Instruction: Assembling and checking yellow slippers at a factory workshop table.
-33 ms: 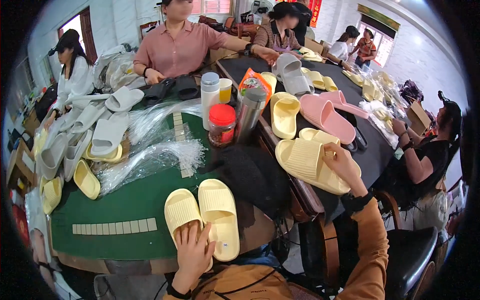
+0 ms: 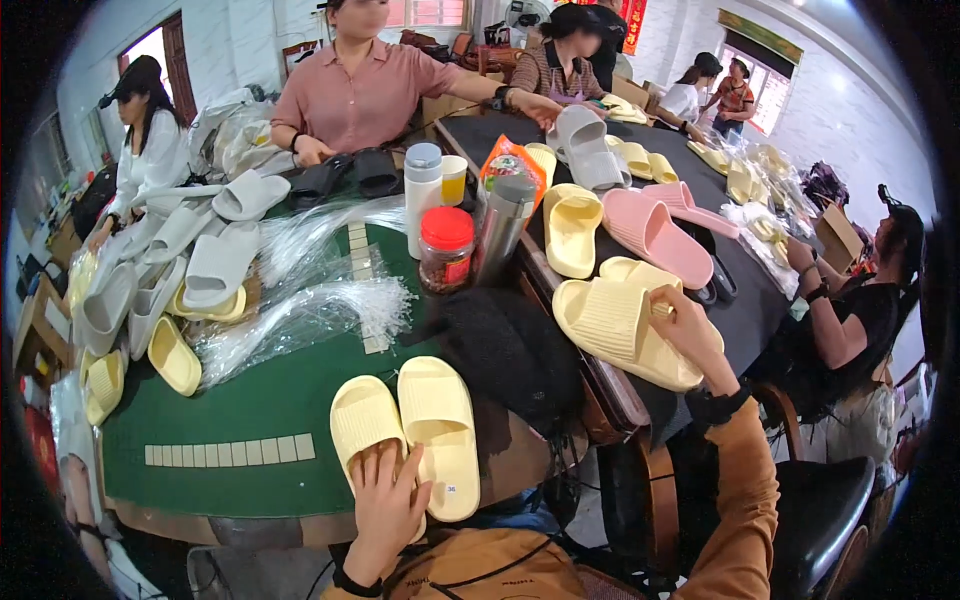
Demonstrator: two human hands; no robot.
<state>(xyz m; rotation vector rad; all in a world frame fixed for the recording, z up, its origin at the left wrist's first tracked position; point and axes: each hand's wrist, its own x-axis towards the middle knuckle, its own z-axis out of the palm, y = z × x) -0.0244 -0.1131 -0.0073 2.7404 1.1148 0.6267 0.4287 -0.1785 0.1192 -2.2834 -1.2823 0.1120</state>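
Note:
Two pale yellow slippers with ribbed straps lie side by side at the near edge of the green-topped table. My left hand [image 2: 390, 497] rests on the footbed of the left slipper [image 2: 367, 412], fingers spread and their tips at the strap opening. Its thumb points toward the right slipper [image 2: 438, 430], which bears a small white sticker. At the right, my right hand [image 2: 690, 330] is closed on the strap of another yellow slipper [image 2: 603, 318] on the dark table. Part of one more yellow slipper shows behind it; my fingers hide some of the strap.
Pink slippers [image 2: 657, 238] and a yellow slipper [image 2: 571, 230] lie beyond my right hand. A red-lidded jar [image 2: 445, 250], a white bottle [image 2: 422, 205] and a steel flask [image 2: 504, 225] stand mid-table near a black bag [image 2: 505, 345]. Plastic bags and grey slippers [image 2: 222, 265] cover the left side. Several people work around.

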